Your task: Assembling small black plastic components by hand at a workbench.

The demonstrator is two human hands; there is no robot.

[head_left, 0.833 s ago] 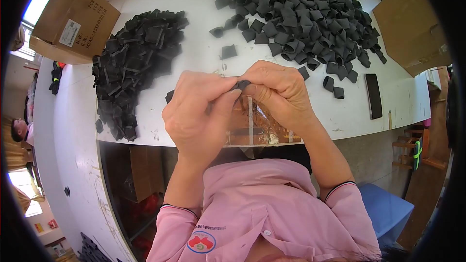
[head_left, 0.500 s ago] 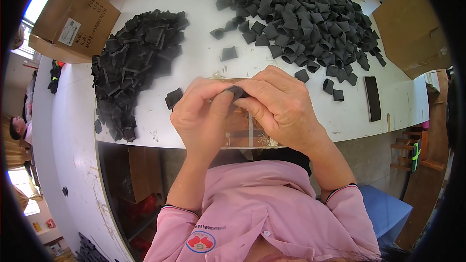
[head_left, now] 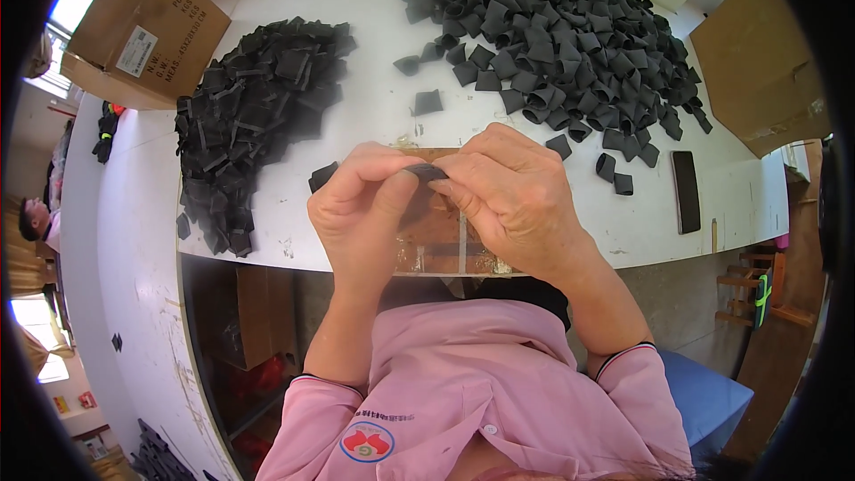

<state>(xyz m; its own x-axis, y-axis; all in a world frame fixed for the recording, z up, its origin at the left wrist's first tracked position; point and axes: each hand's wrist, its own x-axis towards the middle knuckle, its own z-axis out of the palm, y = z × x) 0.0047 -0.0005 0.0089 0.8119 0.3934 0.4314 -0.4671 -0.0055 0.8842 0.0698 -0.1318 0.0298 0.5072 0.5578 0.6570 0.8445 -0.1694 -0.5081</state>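
Note:
Between my two hands is a small black fabric loop [head_left: 426, 172], pinched above a brown taped board at the table's near edge. My left hand [head_left: 361, 209] grips its left end with thumb and forefinger, and my right hand [head_left: 508, 200] pinches the right end. The fingers hide much of the piece. Just beyond my left hand lies another black fabric piece [head_left: 323, 176]. To the left is a heap of flat black pieces with seams showing [head_left: 258, 93]. A larger heap of dark grey fabric loops [head_left: 570, 44] spreads over the far right, several lying loose at its edge.
Cardboard boxes stand at the far left [head_left: 147, 31] and far right [head_left: 761, 62]. A dark phone [head_left: 686, 191] lies on the white table [head_left: 374, 111] to the right. A blue-covered stool [head_left: 704, 401] is below right. Another person [head_left: 37, 218] is visible at far left.
The view has shifted slightly. My left hand has turned a little and its fingers have opened away from my right hand, while both keep pinching the black loop.

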